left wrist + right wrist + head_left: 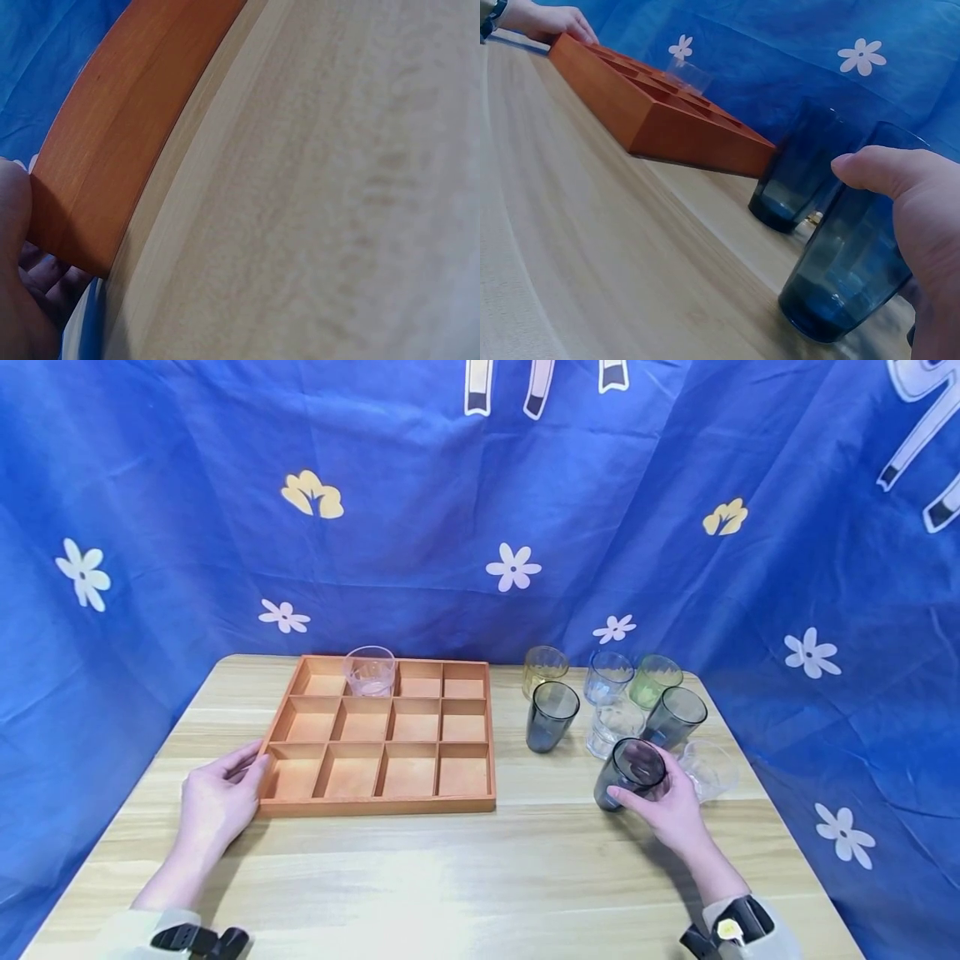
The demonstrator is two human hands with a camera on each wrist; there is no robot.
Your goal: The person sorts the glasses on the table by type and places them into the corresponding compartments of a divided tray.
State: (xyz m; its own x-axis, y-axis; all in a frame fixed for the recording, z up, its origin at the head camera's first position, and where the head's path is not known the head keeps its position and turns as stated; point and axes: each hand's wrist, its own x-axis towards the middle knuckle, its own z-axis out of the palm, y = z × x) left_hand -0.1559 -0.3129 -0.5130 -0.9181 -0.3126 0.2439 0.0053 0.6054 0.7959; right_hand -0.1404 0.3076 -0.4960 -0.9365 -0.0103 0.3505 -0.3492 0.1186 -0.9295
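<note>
My right hand (672, 802) grips a smoky grey glass tumbler (626, 783), thumb on its near side in the right wrist view. Whether its base touches the table I cannot tell. Another grey tumbler (548, 727) stands to its left, and a third grey one (670, 717) sits behind my fingers. My left hand (222, 795) holds the front left corner of a divided wooden tray (375, 807); in the left wrist view, thumb and fingers lie on either side of that corner. A clear, pinkish glass (371, 672) stands in the tray's back row, second compartment from the left.
Behind the grey tumblers stand a yellow glass (545, 668), a bluish glass (608, 677) and a green glass (656, 680). One clear glass (613, 729) is among them; another clear glass (707, 770) is right of my hand. Blue cloth (420, 527) hangs behind the wooden table (360, 885).
</note>
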